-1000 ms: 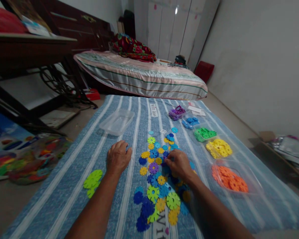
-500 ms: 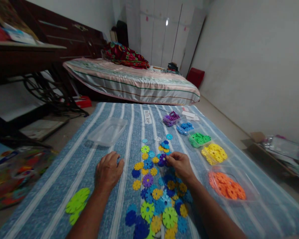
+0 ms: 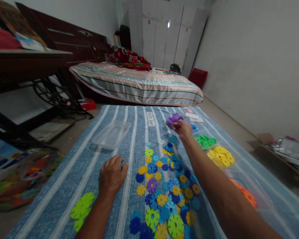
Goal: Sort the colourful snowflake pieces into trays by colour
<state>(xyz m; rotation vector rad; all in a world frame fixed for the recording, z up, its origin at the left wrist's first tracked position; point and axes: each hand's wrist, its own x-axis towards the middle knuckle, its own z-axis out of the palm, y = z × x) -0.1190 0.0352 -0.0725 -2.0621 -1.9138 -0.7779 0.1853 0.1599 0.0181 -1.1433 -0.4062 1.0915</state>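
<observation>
Over the purple notched discs (image 3: 174,119) in the far right tray is my right hand (image 3: 183,128), its fingers loosely apart and nothing visible in them. My left hand (image 3: 113,172) rests on the striped cloth, left of the loose discs, with fingers curled. A bit of blue shows between its thumb and forefinger; I cannot make out what it is. Blue, yellow, green and purple flower-like discs lie spread in the middle, among them a purple disc (image 3: 152,185) and a lime green disc (image 3: 175,226). Lime green discs (image 3: 82,206) lie beside my left forearm.
Clear trays along the right hold green discs (image 3: 205,141), yellow discs (image 3: 221,156) and orange discs (image 3: 246,194), the last partly behind my right arm. A clear tray (image 3: 112,134) stands at the left. White cards (image 3: 192,116) lie at the far right corner. A bed (image 3: 137,83) is beyond.
My right hand has moved from the loose discs, where it held a dark purple disc, away and right to the purple tray. The left hand stays in about the same place.
</observation>
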